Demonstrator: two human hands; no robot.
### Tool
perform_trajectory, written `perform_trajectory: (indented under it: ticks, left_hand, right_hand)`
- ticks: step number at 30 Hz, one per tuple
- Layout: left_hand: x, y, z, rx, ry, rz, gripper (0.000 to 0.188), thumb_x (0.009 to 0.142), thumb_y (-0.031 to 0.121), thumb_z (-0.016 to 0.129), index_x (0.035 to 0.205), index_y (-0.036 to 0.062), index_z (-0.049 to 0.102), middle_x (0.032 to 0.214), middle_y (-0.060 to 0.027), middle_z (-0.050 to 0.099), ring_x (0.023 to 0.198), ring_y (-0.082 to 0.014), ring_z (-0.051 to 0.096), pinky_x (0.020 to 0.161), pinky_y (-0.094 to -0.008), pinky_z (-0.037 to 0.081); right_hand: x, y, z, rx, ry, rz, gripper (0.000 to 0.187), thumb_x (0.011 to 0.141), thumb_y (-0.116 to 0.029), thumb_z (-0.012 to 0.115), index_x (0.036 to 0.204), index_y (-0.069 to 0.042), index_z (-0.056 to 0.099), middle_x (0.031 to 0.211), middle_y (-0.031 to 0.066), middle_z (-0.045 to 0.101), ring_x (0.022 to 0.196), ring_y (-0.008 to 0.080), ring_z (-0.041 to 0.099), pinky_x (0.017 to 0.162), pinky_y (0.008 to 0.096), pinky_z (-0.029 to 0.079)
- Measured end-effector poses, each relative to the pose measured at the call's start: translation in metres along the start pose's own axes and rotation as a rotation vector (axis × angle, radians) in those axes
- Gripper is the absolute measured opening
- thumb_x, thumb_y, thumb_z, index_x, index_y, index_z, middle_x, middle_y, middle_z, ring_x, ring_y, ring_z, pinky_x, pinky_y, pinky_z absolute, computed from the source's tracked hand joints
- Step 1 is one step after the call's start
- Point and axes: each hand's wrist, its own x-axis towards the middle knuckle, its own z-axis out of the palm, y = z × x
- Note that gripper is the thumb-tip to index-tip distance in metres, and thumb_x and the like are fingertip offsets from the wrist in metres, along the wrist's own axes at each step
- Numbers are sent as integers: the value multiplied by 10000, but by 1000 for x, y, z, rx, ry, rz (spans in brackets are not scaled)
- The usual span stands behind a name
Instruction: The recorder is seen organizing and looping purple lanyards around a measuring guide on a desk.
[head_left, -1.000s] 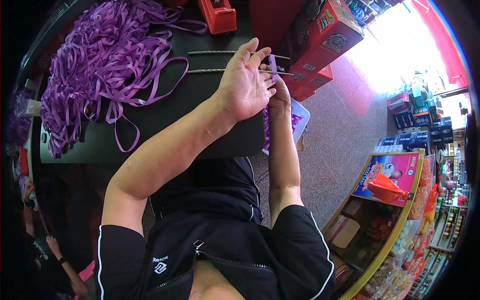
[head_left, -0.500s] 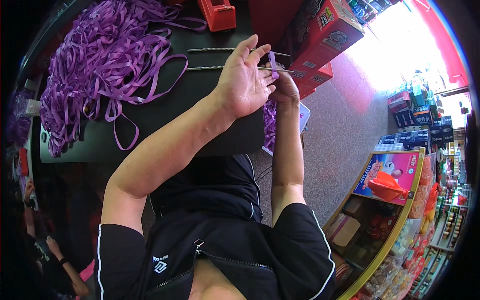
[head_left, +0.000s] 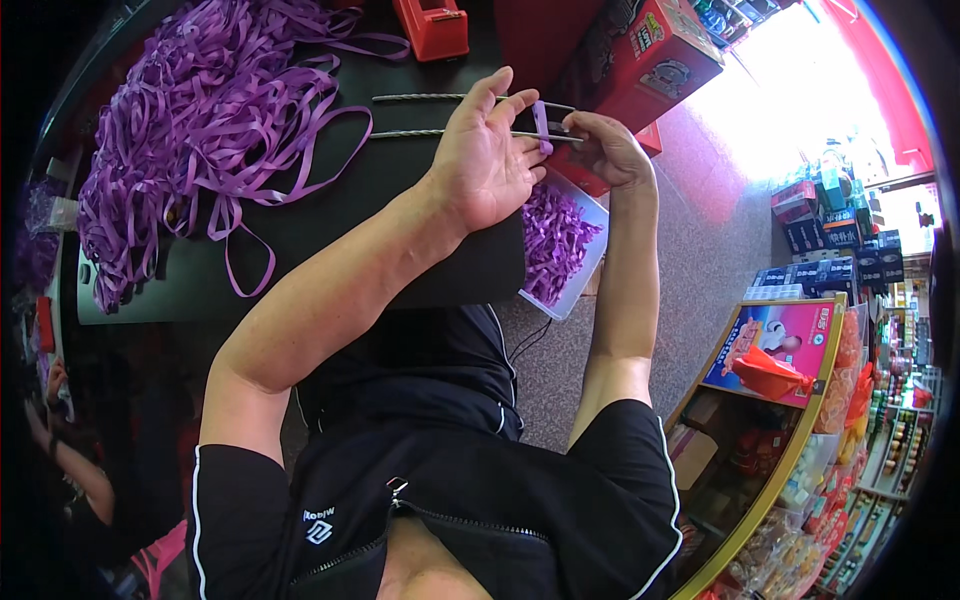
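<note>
Two twisted metal rods (head_left: 410, 134) run side by side past the dark tabletop's right edge. A short band of purple ribbon (head_left: 541, 124) spans both rods near their right ends. My left hand (head_left: 485, 160) lies across the rods, palm up and open, its fingertips close to the band; it hides the middle of the rods. At the rods' right tips, my right hand (head_left: 615, 152) has thumb and fingers pinched together. Whatever is between those fingertips is too small to make out. A big tangled heap of purple ribbon (head_left: 200, 140) covers the left of the tabletop.
A red tape dispenser (head_left: 435, 30) stands at the table's far edge. Below my right hand, a whitish bin (head_left: 570, 306) holds cut purple ribbon pieces. Red cartons (head_left: 660, 55) are stacked at the far right. A gold-framed display case (head_left: 770, 480) stands to my right. Another person's arm (head_left: 85, 475) shows at far left.
My right hand has moved right, from behind the ribbon band to the rod tips, uncovering the bin below. My left hand and the rods have barely shifted.
</note>
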Motion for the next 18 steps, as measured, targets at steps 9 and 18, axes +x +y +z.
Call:
perform_trajectory:
  ticks: [9,18]
  left_hand:
    - [2,0,1,63,40,-19,1016,839,621,486,1416,-133,121,1467,-297,177,1355,-326,223,1150,-423,56]
    - [0,1,-1,72,-31,-38,1042,841,626,476,1423,-135,66,1502,-304,69,1421,-340,81,1153,-434,-17]
  right_hand:
    - [-18,1,14,28,55,44,287,893,-333,633,874,-49,672,679,-54,521,555,38,403,518,200,330]
    - [-6,3,3,-29,12,9,175,863,-205,654,930,-43,666,776,-2,612,643,80,530,579,239,429]
